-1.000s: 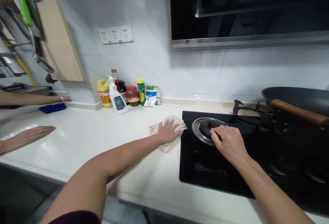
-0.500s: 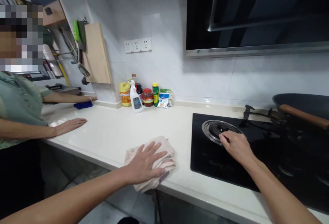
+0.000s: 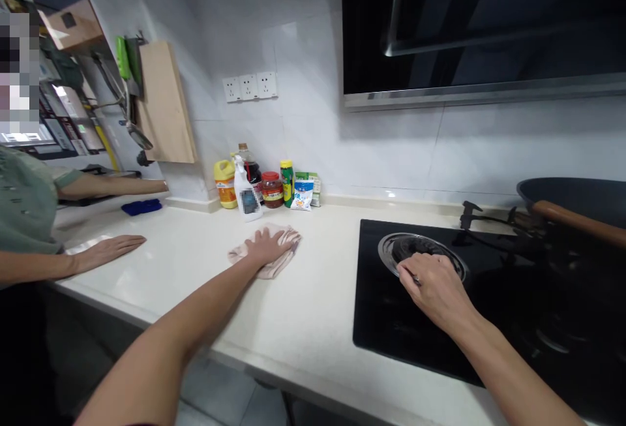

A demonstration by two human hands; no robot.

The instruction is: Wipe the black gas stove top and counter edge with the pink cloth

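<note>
My left hand (image 3: 265, 247) lies flat with its fingers spread on a crumpled pinkish-white cloth (image 3: 281, 268), pressing it against the white countertop (image 3: 313, 321). Just behind the cloth stand a white spray bottle (image 3: 247, 194) and several food containers. Over the black gas stove (image 3: 386, 321), my right hand (image 3: 433, 279) hangs above the front of the left burner (image 3: 391, 250). Its fingers are curled in and closed. A small dark bit shows between thumb and fingers, too small to name.
A co-worker's hand (image 3: 110, 251) rests flat on the counter at the left, near a dark blue cloth (image 3: 141, 207). A wok (image 3: 577, 194) with a wooden handle (image 3: 580, 220) sits at the right. Overhead hangs a black range hood (image 3: 469, 34). A cutting board (image 3: 169, 106) leans on the wall.
My left hand has slid the cloth from the counter's front edge back toward the bottles. My right hand stays over the burner, slightly lower. The view has shifted a little to the right.
</note>
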